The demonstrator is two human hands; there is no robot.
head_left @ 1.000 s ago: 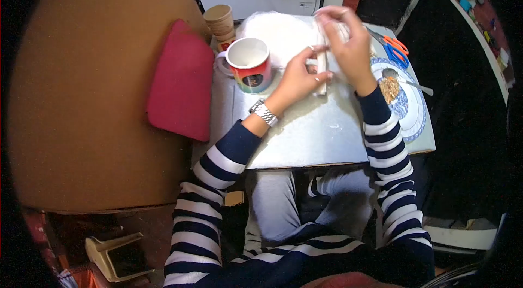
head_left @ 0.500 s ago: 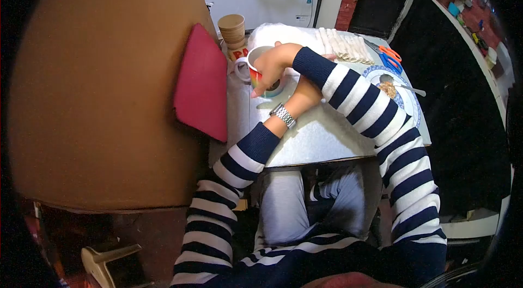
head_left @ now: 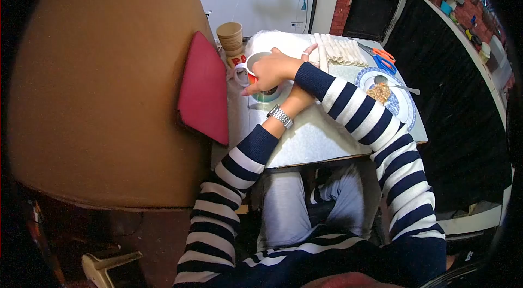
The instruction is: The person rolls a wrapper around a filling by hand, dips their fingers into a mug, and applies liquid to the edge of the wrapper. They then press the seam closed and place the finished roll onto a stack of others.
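My forearms cross over the table, the right one on top. My right hand (head_left: 271, 71) is closed over a white mug (head_left: 240, 75) with a coloured pattern, its thumb stretched along the mug's near side. Behind my right cuff, my left hand (head_left: 311, 52) shows only in part. Its visible fingers stretch out right beside a row of white rolls (head_left: 346, 51), and its palm is hidden. A silver watch (head_left: 280, 116) circles my left wrist. A puffy white bundle (head_left: 278, 40) lies behind the mug.
On the right stand a blue-patterned plate (head_left: 409, 115) with brown crumbly food and a spoon (head_left: 406, 89), and scissors with orange and blue handles (head_left: 385, 62). Tan paper cups (head_left: 230, 37) are stacked at back left. A red panel (head_left: 206, 92) borders the table's left side.
My right hand has shifted slightly left over the mug, its thumb reaching further out. The left fingers have risen beside the white rolls. The view has shifted a little.
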